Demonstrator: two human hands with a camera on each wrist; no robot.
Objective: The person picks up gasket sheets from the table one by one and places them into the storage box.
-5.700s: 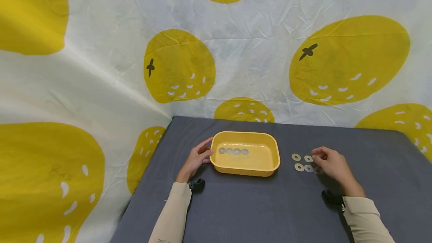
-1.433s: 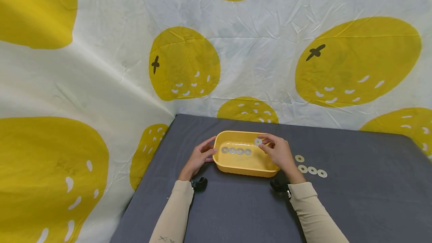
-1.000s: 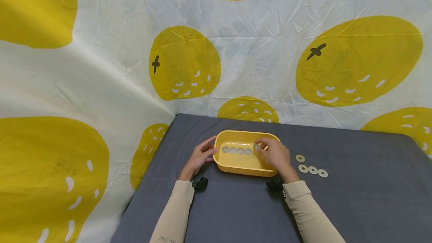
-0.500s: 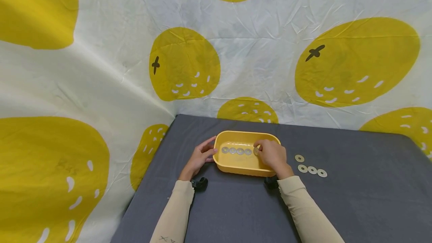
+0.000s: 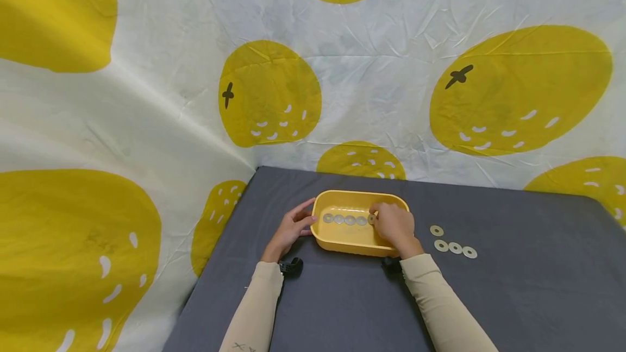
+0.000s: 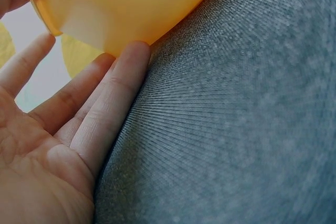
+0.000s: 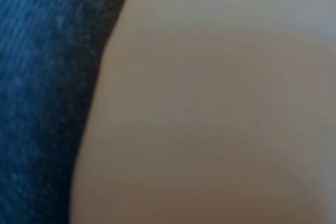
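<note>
A yellow plastic tray (image 5: pixel 342 239) stands on the table with a row of flat metal washers (image 5: pixel 350 220) on its floor. At the tray's left end my left hand (image 5: pixel 288 232) holds the wall, thumb at the rim and fingers against the outside. The left wrist view shows those fingers (image 6: pixel 113 103) nearly straight, tips touching the tray. Inside the tray's right half, my right hand (image 5: pixel 395 225) pinches a washer (image 5: pixel 371 219) at the row's right end, its fingertips partly hidden behind the hand. Only blurred skin and dark cloth fill the right wrist view.
Several more washers (image 5: pixel 455 247) lie on the dark grey tablecloth (image 5: pixel 342 303) right of the tray, one behind a short row. A white curtain with yellow fruit print (image 5: pixel 376 96) hangs behind and along the left.
Since the oldest frame, my right hand has carried a washer from the table into the tray, lowering it to the row's right end. Over the last half second both hands stay nearly still.
</note>
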